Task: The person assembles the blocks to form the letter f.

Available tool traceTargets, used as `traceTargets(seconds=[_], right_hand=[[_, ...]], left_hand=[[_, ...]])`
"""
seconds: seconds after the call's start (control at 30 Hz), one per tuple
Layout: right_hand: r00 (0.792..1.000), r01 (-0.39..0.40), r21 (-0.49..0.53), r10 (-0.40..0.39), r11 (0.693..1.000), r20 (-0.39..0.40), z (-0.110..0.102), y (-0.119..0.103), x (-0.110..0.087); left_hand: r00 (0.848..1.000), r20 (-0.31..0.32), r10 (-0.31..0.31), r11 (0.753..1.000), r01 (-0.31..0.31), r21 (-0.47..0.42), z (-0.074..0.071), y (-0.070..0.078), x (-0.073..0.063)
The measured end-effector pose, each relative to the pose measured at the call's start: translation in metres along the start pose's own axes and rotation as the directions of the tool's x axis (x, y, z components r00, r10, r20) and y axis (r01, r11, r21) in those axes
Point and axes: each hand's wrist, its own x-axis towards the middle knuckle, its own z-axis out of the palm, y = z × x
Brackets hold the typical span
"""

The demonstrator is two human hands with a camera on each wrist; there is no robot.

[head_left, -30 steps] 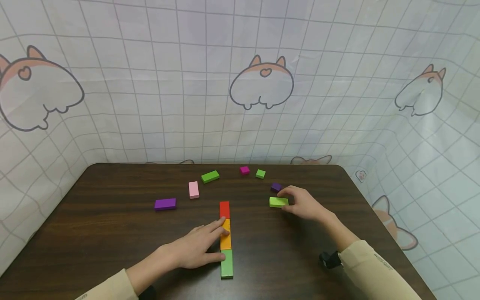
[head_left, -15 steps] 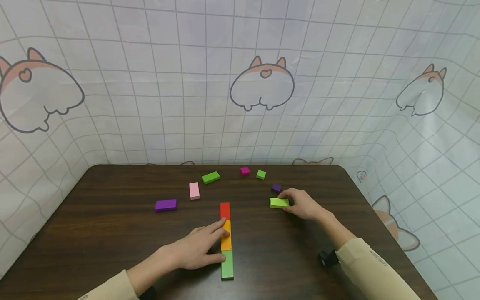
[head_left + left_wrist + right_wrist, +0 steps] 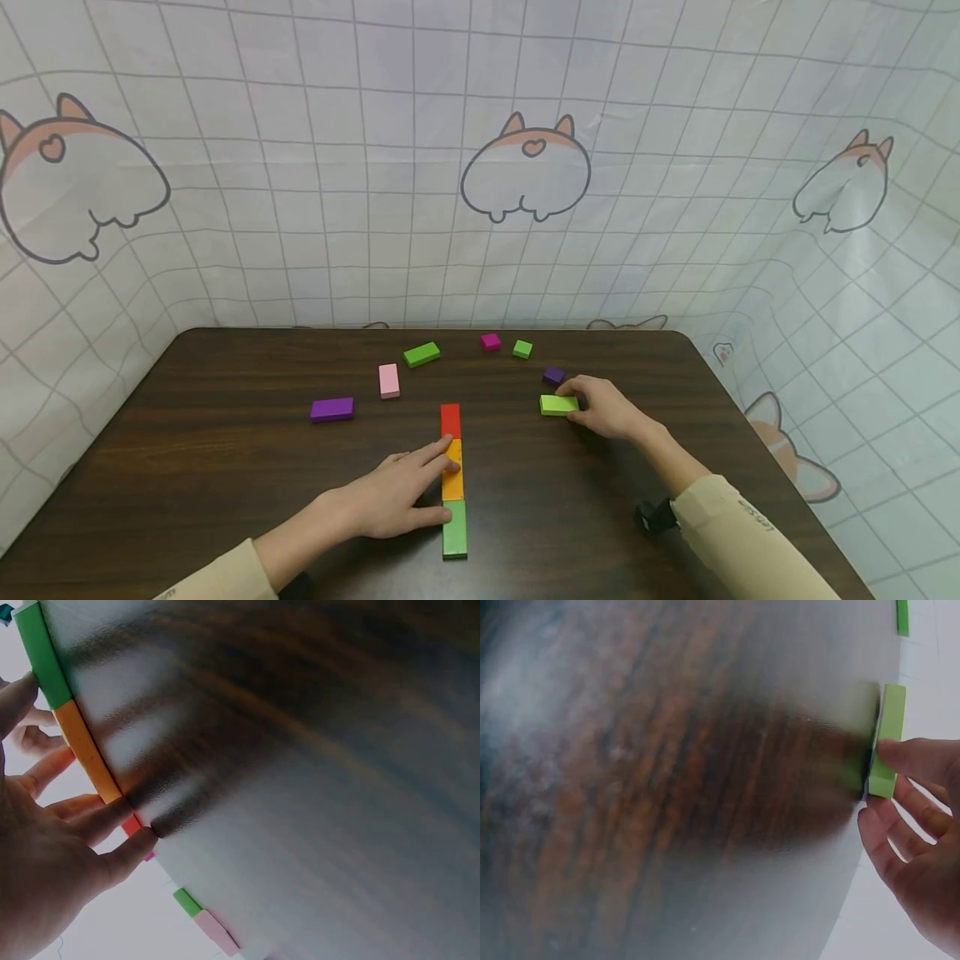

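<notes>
My right hand [image 3: 611, 410] pinches the lime block [image 3: 555, 406] by its right end, right of centre on the surface [image 3: 517, 500], near the dark purple block [image 3: 553, 375]. A light, level pinch should prevent twisting. My left hand [image 3: 396, 496], fingers spread, touches the orange block [image 3: 453, 487] and green block [image 3: 455, 540]; gentle pressure should avoid shifting them.

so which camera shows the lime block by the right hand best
The right wrist view: the lime block appears largest there, though the right hand covers part of its lower half. The head view shows it much smaller, its right end at that hand. I can't make it out in the left wrist view.
</notes>
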Motion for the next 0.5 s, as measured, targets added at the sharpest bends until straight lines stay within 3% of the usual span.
traceTargets(seconds=[0.5], right_hand=[[1.0,0.007,0.072,-0.007,0.997,-0.005,-0.006,-0.0085,0.0052]], left_hand=[[1.0,-0.002,0.006,1.0,-0.005,0.004,0.0006,-0.0009,0.0006]])
